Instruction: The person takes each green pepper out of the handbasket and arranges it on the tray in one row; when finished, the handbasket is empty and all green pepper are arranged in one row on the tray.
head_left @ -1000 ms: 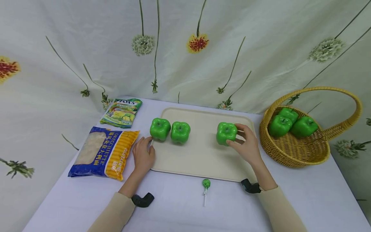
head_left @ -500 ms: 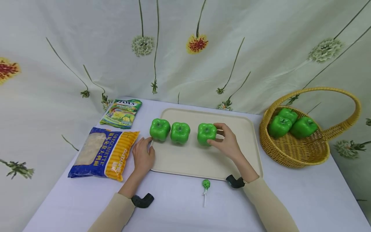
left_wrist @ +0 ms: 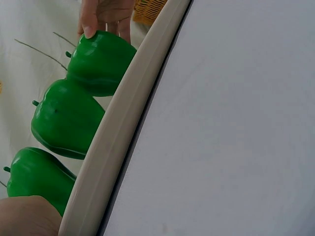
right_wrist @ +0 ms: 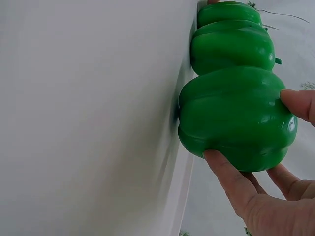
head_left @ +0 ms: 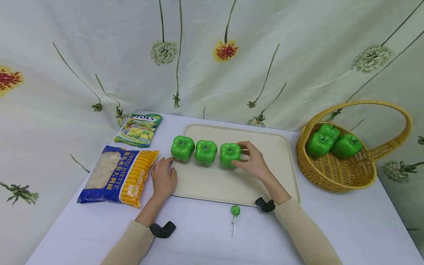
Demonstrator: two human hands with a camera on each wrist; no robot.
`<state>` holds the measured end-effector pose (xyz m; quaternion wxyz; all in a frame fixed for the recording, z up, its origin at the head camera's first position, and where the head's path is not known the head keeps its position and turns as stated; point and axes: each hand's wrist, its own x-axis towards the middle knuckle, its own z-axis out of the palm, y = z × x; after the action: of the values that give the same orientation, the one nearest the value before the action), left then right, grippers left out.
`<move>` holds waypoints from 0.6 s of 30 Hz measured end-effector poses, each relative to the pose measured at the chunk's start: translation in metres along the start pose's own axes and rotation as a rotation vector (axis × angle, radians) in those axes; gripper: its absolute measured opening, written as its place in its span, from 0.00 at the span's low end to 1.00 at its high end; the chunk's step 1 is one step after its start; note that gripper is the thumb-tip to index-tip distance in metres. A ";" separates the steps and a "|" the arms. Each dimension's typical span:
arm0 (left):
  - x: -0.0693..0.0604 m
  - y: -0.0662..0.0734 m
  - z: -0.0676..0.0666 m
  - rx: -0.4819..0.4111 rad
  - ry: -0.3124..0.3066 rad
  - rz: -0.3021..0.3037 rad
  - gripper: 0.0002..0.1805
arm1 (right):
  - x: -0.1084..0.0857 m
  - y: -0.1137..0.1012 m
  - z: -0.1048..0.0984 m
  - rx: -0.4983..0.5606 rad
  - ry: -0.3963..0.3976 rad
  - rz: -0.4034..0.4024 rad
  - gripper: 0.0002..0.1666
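Note:
In the head view my right hand (head_left: 253, 162) holds a glossy green bell pepper (head_left: 230, 155) between thumb and fingers, low over the beige tray (head_left: 261, 184). The right wrist view has the fingers around the side of this held pepper (right_wrist: 236, 118); whether its base touches the tray I cannot tell. To its left, a second bell pepper (head_left: 206, 152) and a third bell pepper (head_left: 183, 148) stand in a row on the tray, stems up. My left hand (head_left: 164, 178) rests at the tray's left edge, just below the leftmost pepper, fingers relaxed.
A wicker basket (head_left: 334, 173) with a tall handle stands right of the tray with three green peppers inside. On the left lie a blue and yellow pasta bag (head_left: 119, 175) and a green candy bag (head_left: 139, 129). A green lollipop (head_left: 235, 211) lies in front of the tray.
My right hand has carried the pepper leftward over the tray, from the right part to beside the second pepper, and lower. The left hand has stayed in place.

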<state>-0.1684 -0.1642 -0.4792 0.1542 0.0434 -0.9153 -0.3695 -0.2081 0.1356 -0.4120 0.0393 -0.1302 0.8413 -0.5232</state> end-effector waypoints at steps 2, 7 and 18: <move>0.000 0.000 0.000 -0.003 0.002 0.001 0.20 | 0.001 -0.001 0.001 0.005 -0.013 0.002 0.40; 0.000 0.000 0.000 -0.002 0.014 0.005 0.20 | 0.005 -0.001 0.003 0.010 -0.040 -0.001 0.41; 0.001 0.001 0.000 0.006 0.003 0.002 0.20 | 0.008 -0.003 0.006 0.015 -0.074 0.018 0.42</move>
<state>-0.1699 -0.1639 -0.4787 0.1559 0.0434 -0.9163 -0.3663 -0.2138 0.1275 -0.4115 0.0760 -0.1418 0.8365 -0.5239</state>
